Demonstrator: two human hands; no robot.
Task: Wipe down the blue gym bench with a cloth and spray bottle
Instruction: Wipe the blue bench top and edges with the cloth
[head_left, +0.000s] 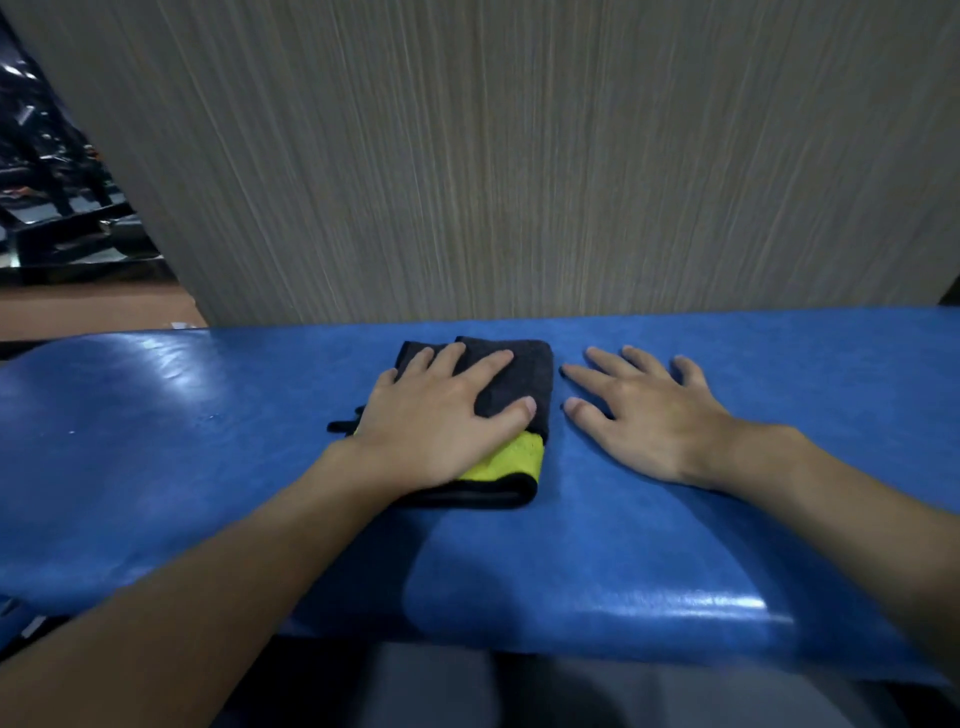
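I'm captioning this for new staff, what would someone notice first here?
The glossy blue bench fills the lower frame, running left to right before a grey wood-grain wall. At its middle, the left hand presses flat on a folded dark cloth with a yellow patch, while the right hand rests open on the bare padding beside it.

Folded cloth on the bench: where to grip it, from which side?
Probably the thick folded near edge of the cloth, approached from the near right. It lies flat, and the left hand presses on its left part, leaving that edge exposed.
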